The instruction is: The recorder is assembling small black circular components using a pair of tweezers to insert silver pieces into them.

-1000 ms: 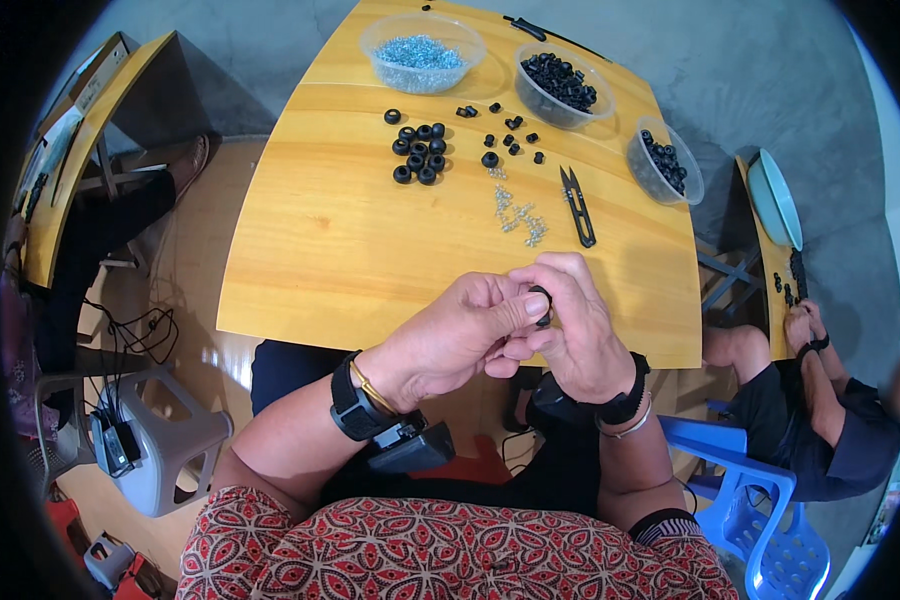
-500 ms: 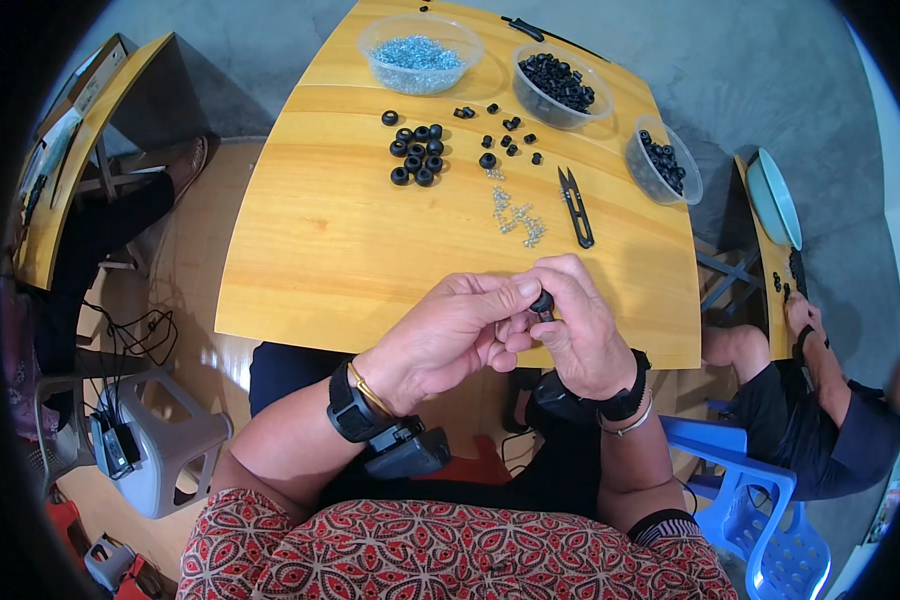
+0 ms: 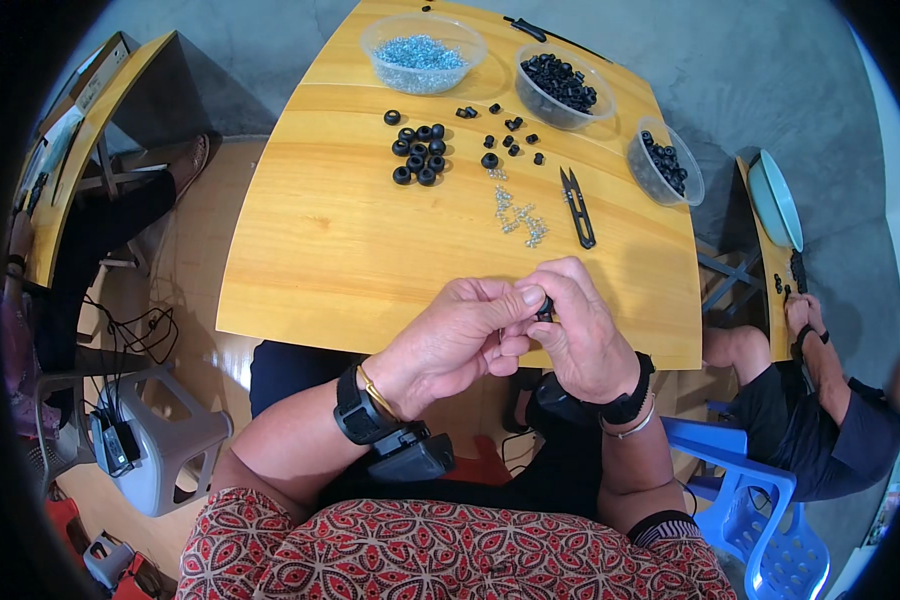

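Just over the table's near edge, my left hand and my right hand meet, both with closed fingers. A dark bead is pinched between them, the left thumb against its upper side and the right fingers wrapped round it. The fingers cover much of the bead, and I cannot make out any thread. Beyond my hands lie a scatter of tiny clear beads, black thread snips with their points away from me, and a group of large round black beads. Several small black beads lie farther back.
At the table's far side stand a clear bowl of bluish tiny beads and another bowl of black beads. A third tub of black beads sits at the right edge. To the right, a person works beside a blue chair.
The dark bead has sunk deeper between my fingers and shows less now. My left wrist has turned slightly. The things on the table have not moved.
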Demonstrator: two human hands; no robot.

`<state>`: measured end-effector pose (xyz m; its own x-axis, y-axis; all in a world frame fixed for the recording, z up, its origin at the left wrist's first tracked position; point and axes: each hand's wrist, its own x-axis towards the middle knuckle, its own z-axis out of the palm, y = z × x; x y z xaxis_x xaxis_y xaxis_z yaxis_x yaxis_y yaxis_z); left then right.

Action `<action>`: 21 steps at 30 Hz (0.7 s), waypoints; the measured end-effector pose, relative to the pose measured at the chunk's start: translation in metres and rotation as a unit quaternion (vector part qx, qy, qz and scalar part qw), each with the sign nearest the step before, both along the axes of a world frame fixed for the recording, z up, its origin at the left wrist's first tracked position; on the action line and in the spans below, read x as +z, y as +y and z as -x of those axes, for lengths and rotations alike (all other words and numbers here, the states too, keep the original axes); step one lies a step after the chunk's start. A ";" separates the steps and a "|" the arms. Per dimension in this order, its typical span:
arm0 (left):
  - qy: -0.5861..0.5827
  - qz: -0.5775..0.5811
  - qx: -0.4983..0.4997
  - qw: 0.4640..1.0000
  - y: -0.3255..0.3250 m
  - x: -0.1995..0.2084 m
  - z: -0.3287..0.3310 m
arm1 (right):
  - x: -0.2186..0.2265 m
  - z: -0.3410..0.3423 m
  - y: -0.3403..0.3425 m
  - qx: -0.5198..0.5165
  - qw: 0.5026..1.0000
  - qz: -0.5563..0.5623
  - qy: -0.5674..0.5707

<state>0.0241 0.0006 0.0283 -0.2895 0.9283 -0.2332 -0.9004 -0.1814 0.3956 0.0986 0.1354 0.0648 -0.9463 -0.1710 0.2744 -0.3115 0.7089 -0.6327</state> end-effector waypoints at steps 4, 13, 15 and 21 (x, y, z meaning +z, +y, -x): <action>-0.020 -0.013 -0.011 1.000 0.000 -0.002 0.000 | 0.000 0.000 -0.001 -0.015 1.000 -0.006 0.000; 0.001 0.000 0.004 1.000 0.001 0.000 -0.002 | -0.011 0.001 0.001 -0.014 1.000 0.011 0.026; 0.022 0.003 0.000 1.000 -0.001 0.001 0.000 | -0.010 0.001 0.001 -0.016 0.999 0.021 0.030; 0.394 -0.011 0.150 0.907 0.001 -0.001 -0.002 | -0.002 -0.007 -0.002 -0.015 0.998 0.065 -0.014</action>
